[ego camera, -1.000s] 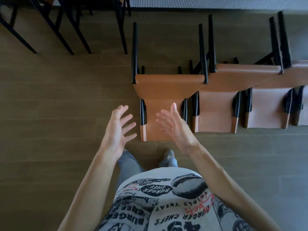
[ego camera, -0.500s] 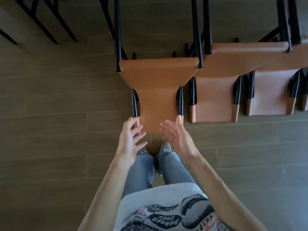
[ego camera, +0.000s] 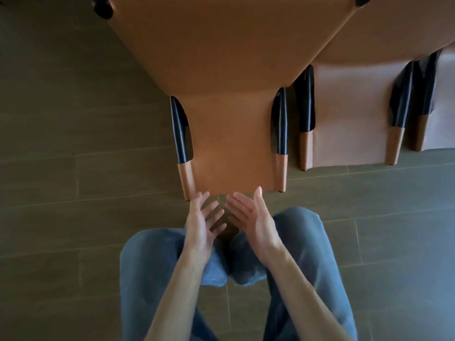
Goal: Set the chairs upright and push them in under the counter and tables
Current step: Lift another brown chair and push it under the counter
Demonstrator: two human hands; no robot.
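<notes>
A tan leather chair (ego camera: 231, 134) with black frame rods lies tipped on its back on the floor right in front of me, its backrest edge nearest my knees. My left hand (ego camera: 202, 220) and my right hand (ego camera: 251, 215) hover side by side just short of that edge, palms facing each other, fingers straight and spread, holding nothing. The left fingertips come closest to the backrest's left corner; contact is not visible. The chair's legs are cut off by the top of the view.
A second fallen tan chair (ego camera: 349, 114) lies touching the first on its right, and a third chair (ego camera: 440, 107) shows at the right edge. Dark wood-plank floor (ego camera: 73, 168) stretches to the left and behind me. My jeans-clad knees are bent low.
I have crouched and leaned in, so the chair fills the upper view. Both hands dropped toward the backrest's bottom edge and drew closer together.
</notes>
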